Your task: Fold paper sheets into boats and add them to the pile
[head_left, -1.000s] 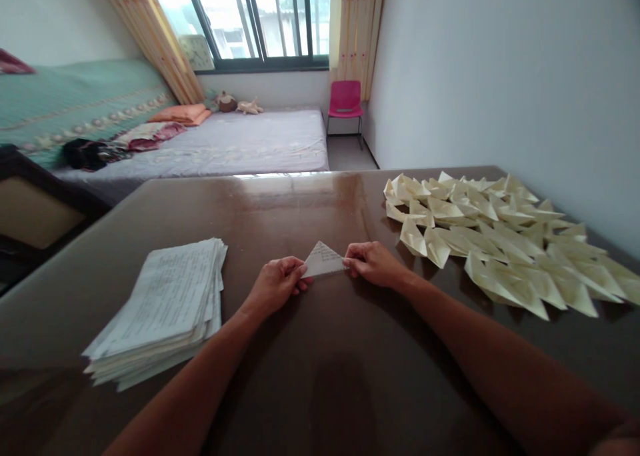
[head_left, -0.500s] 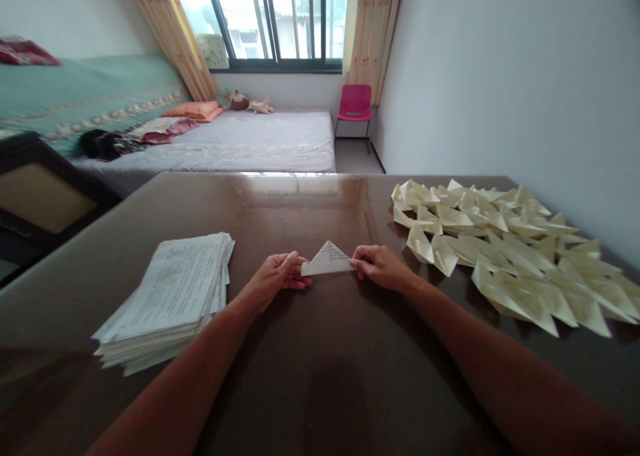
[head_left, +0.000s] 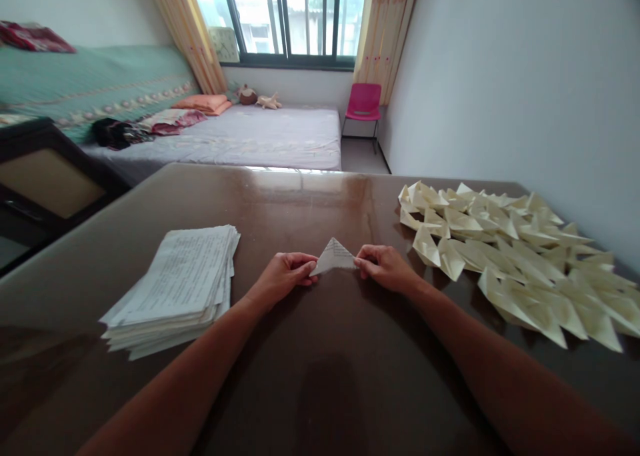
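Between my two hands is a small folded paper (head_left: pixel 334 259), a printed sheet with a triangular peak pointing away from me. My left hand (head_left: pixel 290 271) pinches its left corner, thumb on top and fingers beneath. The right corner is gripped by my right hand (head_left: pixel 383 267) between thumb and fingers. The paper is held just over the brown table (head_left: pixel 325 336); whether it touches the surface I cannot tell.
A thick stack of printed sheets (head_left: pixel 173 283) lies to the left. Many folded cream paper boats (head_left: pixel 500 236) cover the table's right side. Beyond the far edge are a bed (head_left: pixel 280 136) and a pink chair (head_left: pixel 364 103); a dark wooden chair (head_left: pixel 50 176) stands at left.
The left hand has come slightly closer to the right one, and the paper's lower edge now bends upward in the middle. The whole view has shifted a little.
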A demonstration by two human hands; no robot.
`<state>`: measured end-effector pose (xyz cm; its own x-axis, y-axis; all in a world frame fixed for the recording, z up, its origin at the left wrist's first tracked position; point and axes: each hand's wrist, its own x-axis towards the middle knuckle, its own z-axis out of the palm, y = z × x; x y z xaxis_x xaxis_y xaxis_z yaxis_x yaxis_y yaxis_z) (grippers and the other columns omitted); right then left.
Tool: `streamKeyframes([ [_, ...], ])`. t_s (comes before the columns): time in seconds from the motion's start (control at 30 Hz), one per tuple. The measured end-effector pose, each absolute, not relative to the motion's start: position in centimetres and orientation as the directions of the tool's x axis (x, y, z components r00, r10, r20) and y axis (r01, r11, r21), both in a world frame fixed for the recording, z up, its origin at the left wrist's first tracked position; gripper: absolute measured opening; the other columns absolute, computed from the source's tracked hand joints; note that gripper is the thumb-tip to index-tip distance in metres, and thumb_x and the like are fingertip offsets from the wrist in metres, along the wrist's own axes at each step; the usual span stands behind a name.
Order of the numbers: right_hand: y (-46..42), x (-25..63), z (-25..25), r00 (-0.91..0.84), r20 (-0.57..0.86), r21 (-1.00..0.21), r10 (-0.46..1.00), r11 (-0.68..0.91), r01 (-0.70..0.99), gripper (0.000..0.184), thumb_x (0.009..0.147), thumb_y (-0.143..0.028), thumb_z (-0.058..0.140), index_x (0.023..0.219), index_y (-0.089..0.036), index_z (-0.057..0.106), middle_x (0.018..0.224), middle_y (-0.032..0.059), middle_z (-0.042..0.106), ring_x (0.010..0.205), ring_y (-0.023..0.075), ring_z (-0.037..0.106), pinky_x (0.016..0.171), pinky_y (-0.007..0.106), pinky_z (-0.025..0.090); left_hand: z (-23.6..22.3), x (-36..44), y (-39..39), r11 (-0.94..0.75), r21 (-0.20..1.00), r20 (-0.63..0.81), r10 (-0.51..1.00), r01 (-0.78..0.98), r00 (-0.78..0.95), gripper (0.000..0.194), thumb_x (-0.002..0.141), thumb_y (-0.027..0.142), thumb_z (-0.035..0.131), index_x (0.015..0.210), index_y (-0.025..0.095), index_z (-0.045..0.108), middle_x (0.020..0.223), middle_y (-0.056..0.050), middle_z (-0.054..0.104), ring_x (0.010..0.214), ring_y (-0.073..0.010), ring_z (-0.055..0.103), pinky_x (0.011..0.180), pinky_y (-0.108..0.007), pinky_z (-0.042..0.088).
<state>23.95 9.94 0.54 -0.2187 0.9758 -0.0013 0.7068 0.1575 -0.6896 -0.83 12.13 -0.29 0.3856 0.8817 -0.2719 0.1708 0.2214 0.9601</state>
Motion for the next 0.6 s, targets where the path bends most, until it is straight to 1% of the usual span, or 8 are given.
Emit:
streamKeyframes([
  [0.17, 10.09, 24.51, 0.41, -0.289, -0.042, -0.75, 0.956, 0.161, 0.641, 0.021, 0.085, -0.032, 0.054, 0.074, -0.017, 0.064, 0.06, -0.0006, 0.066, 0.053, 0.0108, 0.052, 0.055, 0.022, 0.036, -0.73, -1.17, 12.39, 0.096, 0.959, -0.187, 0.921, 0.266, 0.342, 0.035, 0.071, 0.04, 0.069, 0.094, 0.013, 0.073, 0.073, -0.003, 0.071, 0.062, -0.0125, 0.063, 0.059, -0.022, 0.05],
  [0.33, 10.12, 24.79, 0.51, -0.326, -0.099, -0.768, 0.94, 0.136, 0.626, 0.023, 0.085, -0.034, 0.053, 0.077, -0.016, 0.064, 0.062, 0.0004, 0.067, 0.053, 0.0104, 0.052, 0.054, 0.021, 0.036, -0.52, -1.58, 12.52, 0.068, 0.961, -0.166, 0.918, 0.268, 0.359, 0.034, 0.071, 0.036, 0.069, 0.095, 0.012, 0.073, 0.076, -0.004, 0.072, 0.063, -0.0129, 0.062, 0.061, -0.023, 0.049],
  [0.43, 10.05, 24.64, 0.64, -0.326, -0.073, -0.744, 0.942, 0.166, 0.647, 0.023, 0.086, -0.033, 0.052, 0.074, -0.016, 0.063, 0.059, -0.0007, 0.064, 0.053, 0.01, 0.051, 0.054, 0.021, 0.036, -0.18, -1.51, 12.48, 0.06, 0.965, -0.151, 0.922, 0.254, 0.357, 0.031, 0.069, 0.032, 0.07, 0.09, 0.01, 0.073, 0.069, -0.003, 0.07, 0.06, -0.0123, 0.06, 0.058, -0.022, 0.046],
  [0.53, 9.95, 24.3, 0.67, -0.304, 0.007, -0.683, 0.953, 0.227, 0.694, 0.023, 0.086, -0.031, 0.052, 0.071, -0.016, 0.062, 0.058, -0.0016, 0.061, 0.055, 0.0102, 0.051, 0.056, 0.021, 0.035, 0.02, -1.23, 12.39, 0.029, 0.964, -0.12, 0.934, 0.265, 0.335, 0.022, 0.067, 0.027, 0.068, 0.08, 0.01, 0.071, 0.062, -0.002, 0.066, 0.056, -0.011, 0.056, 0.053, -0.021, 0.042],
  [0.6, 9.89, 24.09, 0.59, -0.297, 0.028, -0.637, 0.955, 0.246, 0.731, 0.023, 0.086, -0.03, 0.052, 0.071, -0.016, 0.062, 0.059, -0.0014, 0.061, 0.057, 0.0106, 0.052, 0.057, 0.021, 0.035, -0.03, -1.07, 12.34, -0.002, 0.958, -0.094, 0.942, 0.285, 0.322, 0.017, 0.066, 0.025, 0.066, 0.075, 0.01, 0.07, 0.06, -0.001, 0.064, 0.054, -0.0101, 0.054, 0.051, -0.02, 0.039],
])
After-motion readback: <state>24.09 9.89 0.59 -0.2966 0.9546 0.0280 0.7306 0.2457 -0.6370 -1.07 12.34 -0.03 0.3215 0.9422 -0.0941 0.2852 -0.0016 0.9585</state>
